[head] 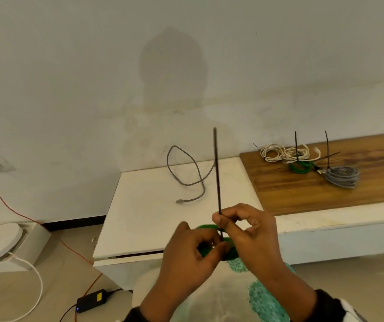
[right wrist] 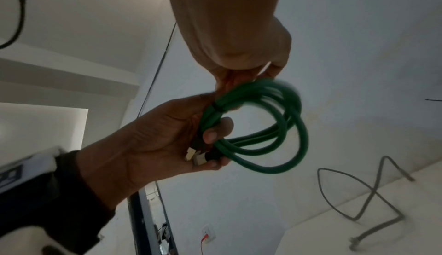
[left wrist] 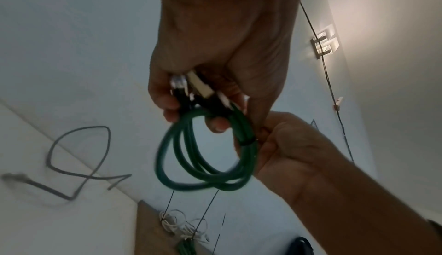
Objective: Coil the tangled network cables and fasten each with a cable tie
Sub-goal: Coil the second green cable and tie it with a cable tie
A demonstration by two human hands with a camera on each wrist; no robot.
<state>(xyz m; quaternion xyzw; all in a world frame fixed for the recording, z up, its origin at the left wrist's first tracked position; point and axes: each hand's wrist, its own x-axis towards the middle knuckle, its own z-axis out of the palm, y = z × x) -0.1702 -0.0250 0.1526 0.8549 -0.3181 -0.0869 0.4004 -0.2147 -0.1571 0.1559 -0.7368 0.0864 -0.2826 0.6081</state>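
- Green coil sits in the air between both hands, held in front of the person, above the near edge of the white desk.
- Left hand is curled round the coil, with both plugs tucked in its palm.
- Right hand pinches the black tie just above the coil; the tie's band already rings the strands on the right hand's side.
- Tie's long tail stands nearly upright from the pinch, pointing up and away from the person, so tightening looks like a pull along that axis while the left hand holds the coil steady.
- Right hand is the nearer one to the tail; the left is below and beside it.
- Farther out, a loose grey cable lies uncoiled on the desk, beyond the hands.
- On the wooden board to the right lie tied coils: white, green, grey.
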